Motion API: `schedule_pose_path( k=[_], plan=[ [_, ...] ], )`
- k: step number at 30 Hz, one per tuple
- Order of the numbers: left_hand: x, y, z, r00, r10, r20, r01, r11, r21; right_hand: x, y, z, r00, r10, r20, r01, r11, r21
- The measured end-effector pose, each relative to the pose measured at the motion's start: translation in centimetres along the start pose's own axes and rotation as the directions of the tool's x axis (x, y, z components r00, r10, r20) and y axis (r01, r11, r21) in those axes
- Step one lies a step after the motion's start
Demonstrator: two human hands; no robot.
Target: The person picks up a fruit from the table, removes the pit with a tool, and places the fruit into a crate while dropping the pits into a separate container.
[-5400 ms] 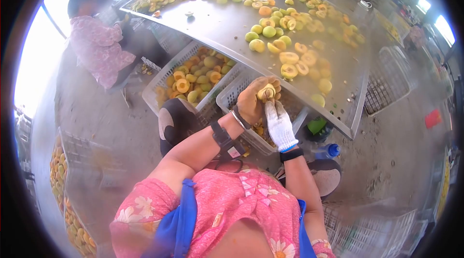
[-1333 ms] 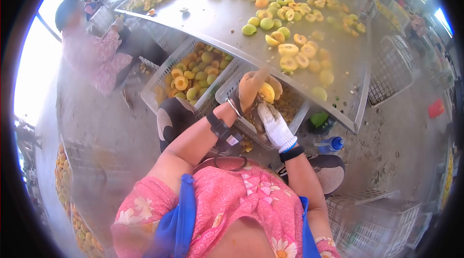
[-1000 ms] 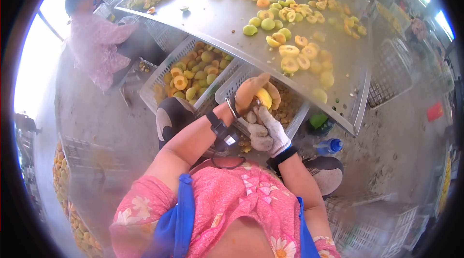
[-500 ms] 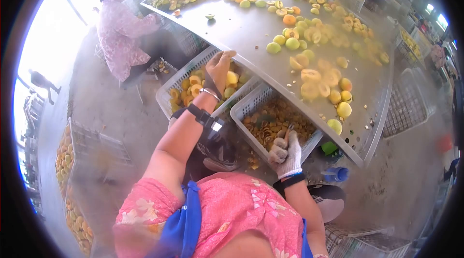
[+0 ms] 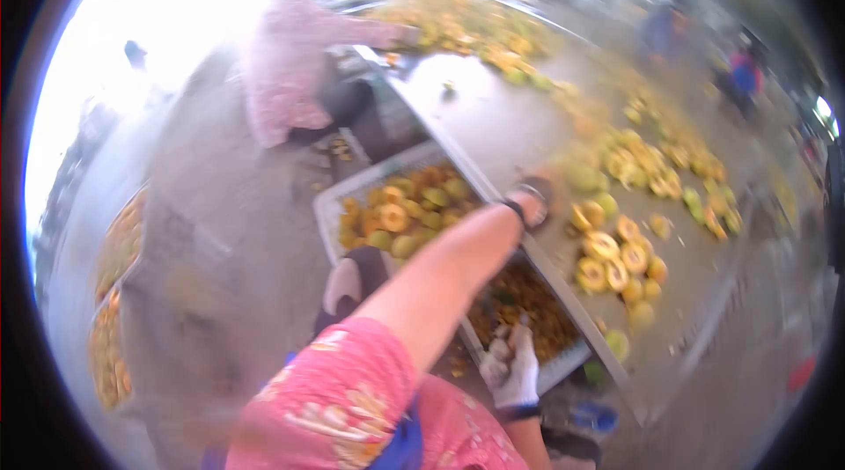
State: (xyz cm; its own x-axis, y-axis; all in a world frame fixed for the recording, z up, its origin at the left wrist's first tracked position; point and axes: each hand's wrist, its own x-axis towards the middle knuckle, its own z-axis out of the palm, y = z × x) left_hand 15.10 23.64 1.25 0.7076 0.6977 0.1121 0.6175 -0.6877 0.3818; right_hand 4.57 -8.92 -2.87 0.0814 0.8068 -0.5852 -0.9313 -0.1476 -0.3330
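Note:
My left hand [image 5: 539, 192], smeared by motion, reaches over the metal table [image 5: 497, 127] beside yellow-green fruit [image 5: 585, 172]. Its fingers do not show clearly. Cut fruit halves [image 5: 602, 246] with round hollows or pits lie to the right of it. My right hand [image 5: 510, 366] wears a whitish glove and is closed above the near edge of the lower crate [image 5: 563, 370]. Something small may stick up from its fingers, but it is too blurred to name. Small brownish pieces [image 5: 528, 298] fill that crate.
A crate [image 5: 327, 215] of cut fruit stands left of the lower one, under the table edge. A person [image 5: 286, 74] in a pink top sits at the far left with an arm over the fruit pile [image 5: 466, 25]. More fruit containers [image 5: 110, 347] stand far left. A blue cup [image 5: 594, 417] is at lower right.
My left hand has moved from the table edge above the fruit crate rightward over the table. The view has turned and blurred. The other person's arm now reaches onto the table. My right hand stays closed.

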Motion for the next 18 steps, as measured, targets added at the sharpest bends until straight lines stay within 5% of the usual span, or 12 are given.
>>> schedule_pose_path(
  k=[5,6,9,10,12,14,16,18],
  plan=[
    [-0.2,-0.3,1.2,0.998,-0.032,0.049,0.03,0.999,0.039,0.3,0.0,0.6,0.999,-0.026,-0.034,0.024,0.997,-0.07],
    [-3.8,1.5,-2.9,0.991,0.031,0.129,-0.053,0.984,0.168,0.4,0.3,1.3,0.994,-0.043,-0.105,0.038,0.998,-0.051],
    [-4.0,1.2,-1.9,0.977,0.044,0.21,-0.025,0.995,-0.093,1.5,1.2,1.6,0.981,-0.125,-0.15,0.102,0.983,-0.152],
    [-5.0,1.2,-3.0,0.958,0.056,0.282,0.061,0.92,-0.388,1.5,1.3,1.9,0.99,-0.103,-0.096,0.086,0.982,-0.168],
    [-9.4,1.6,-4.5,0.983,0.03,0.18,0.145,0.47,-0.871,0.9,1.3,2.7,0.998,-0.069,0.007,0.069,0.98,-0.188],
    [-9.9,1.1,-1.0,0.995,0.053,-0.088,-0.096,0.182,-0.979,0.1,2.2,4.5,0.984,-0.154,-0.092,0.126,0.957,-0.261],
    [-14.3,0.6,-4.6,0.999,-0.002,-0.052,-0.053,-0.074,-0.996,0.1,2.7,4.8,0.97,-0.201,-0.14,0.15,0.939,-0.31],
    [-18.0,-1.1,-5.4,1.0,-0.019,0.002,-0.004,-0.29,-0.957,5.4,2.4,-0.5,0.966,-0.249,0.07,0.249,0.821,-0.514]
  ],
)
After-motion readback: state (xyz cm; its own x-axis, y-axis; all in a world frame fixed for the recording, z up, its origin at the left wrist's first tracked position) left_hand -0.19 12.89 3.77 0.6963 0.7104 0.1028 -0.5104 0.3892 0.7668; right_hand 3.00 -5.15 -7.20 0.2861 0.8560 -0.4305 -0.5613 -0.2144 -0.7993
